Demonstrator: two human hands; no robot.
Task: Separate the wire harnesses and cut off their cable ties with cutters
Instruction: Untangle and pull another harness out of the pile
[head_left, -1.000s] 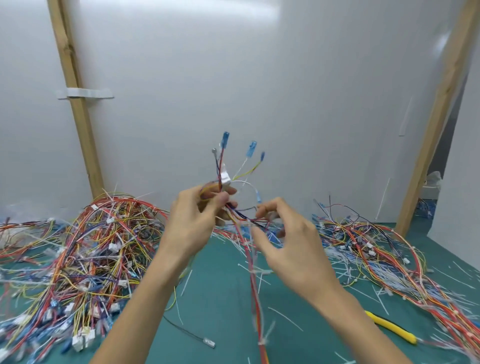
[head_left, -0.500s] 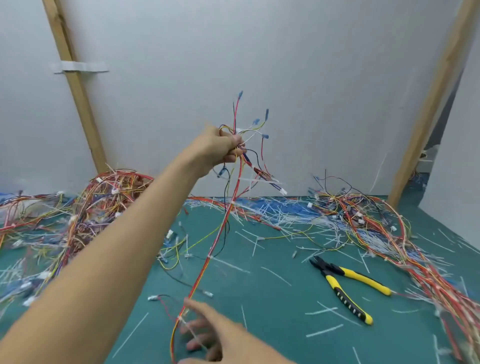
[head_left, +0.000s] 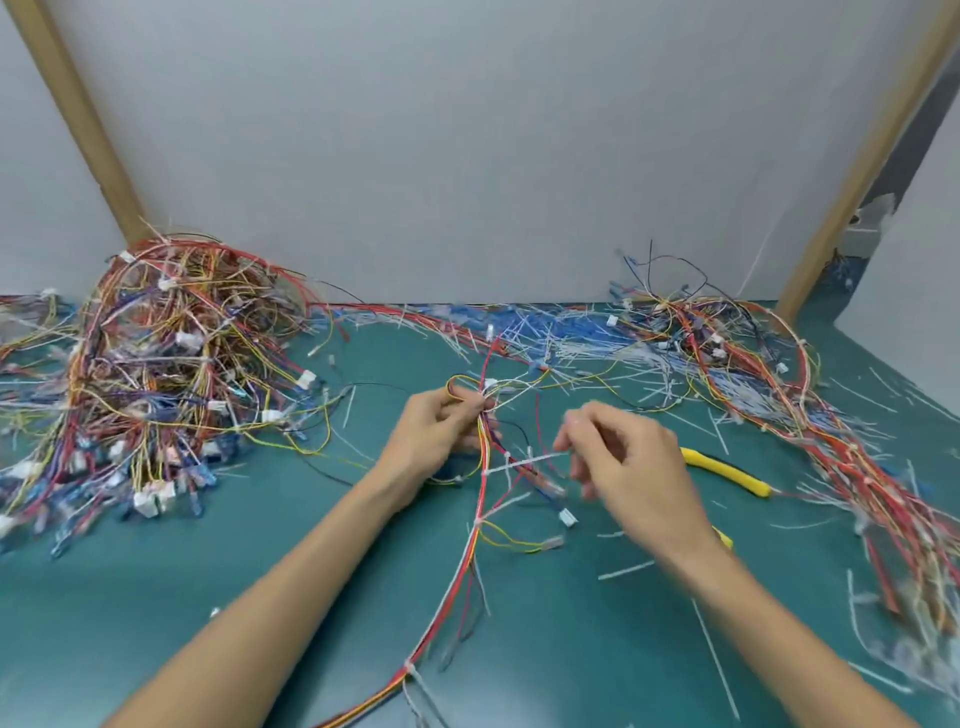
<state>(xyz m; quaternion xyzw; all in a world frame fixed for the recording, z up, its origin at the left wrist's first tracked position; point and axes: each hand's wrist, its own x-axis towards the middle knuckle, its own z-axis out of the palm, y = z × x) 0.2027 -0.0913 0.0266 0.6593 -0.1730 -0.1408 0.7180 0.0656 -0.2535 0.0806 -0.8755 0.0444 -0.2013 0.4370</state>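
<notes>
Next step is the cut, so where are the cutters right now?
Head view: the cutters lie on the green mat right of centre, partly hidden behind the right hand, with only their yellow handles showing.

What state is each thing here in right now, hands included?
Left hand: grips the harness.
Harness: trails over the mat, cable ties on.
Right hand: curled beside a tie tail, blurred; grip unclear.
Cutters: lying unheld on the mat.
Left pile: tangled.
</notes>
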